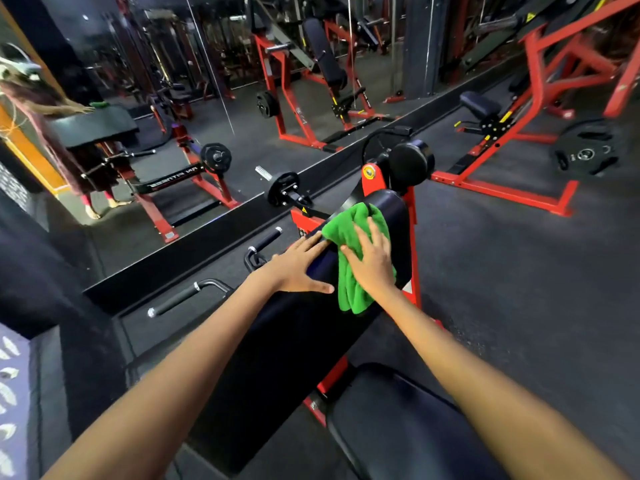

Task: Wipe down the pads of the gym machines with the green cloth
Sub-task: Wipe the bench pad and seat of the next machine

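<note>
Both hands flat on the sloped pad, the right one pressing the green cloth.

The right hand (372, 263) lies with straight, spread fingers on the green cloth (356, 254), which is draped over the upper end of the long black pad (294, 334). The left hand (298, 268), fingers straight and holding nothing, rests on the bare pad just beside the cloth. A black seat pad (408, 427) sits below to the right on the red frame (414, 271). A wall mirror (156, 116) at left reflects the machine; another red machine (519, 133) stands well apart on the dark floor.
</note>
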Motion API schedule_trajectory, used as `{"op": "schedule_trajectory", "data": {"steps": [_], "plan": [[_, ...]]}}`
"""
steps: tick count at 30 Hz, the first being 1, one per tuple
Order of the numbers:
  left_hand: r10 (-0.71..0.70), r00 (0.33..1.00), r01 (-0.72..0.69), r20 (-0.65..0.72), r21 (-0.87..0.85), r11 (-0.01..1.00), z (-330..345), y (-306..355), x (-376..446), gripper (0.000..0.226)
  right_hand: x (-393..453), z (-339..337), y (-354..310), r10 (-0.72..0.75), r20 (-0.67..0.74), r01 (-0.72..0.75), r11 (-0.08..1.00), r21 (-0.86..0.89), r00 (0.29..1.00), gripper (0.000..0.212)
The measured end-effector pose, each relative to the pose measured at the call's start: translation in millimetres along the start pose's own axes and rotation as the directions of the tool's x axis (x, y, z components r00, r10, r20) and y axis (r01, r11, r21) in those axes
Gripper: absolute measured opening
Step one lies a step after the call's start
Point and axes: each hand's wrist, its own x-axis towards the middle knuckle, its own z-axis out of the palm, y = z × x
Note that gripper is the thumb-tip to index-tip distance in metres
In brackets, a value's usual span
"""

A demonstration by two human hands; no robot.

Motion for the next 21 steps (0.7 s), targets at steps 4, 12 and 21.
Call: {"op": "schedule_trajectory", "data": {"steps": [4, 12, 21], "plan": [[-0.069, 0.997, 0.064, 0.018, 0.178, 0.982, 10, -7, -52, 0.110, -33, 8, -28, -0.006, 0.053, 0.008, 0.999, -0.038, 0.999, 0.057], [-0.061, 0.998, 0.063, -0.018, 0.253, 0.965, 24, -31, -133, 0.103, -100, 34, -83, 0.012, 0.049, -0.013, 1.000, 0.008, 0.999, 0.057], [-0.082, 0.996, 0.084, -0.019, 0.321, 0.943, 32, -60, -208, 0.095, -180, 70, -132, 0.070, 0.014, -0.071, 0.988, 0.135, 0.997, 0.058]]}}
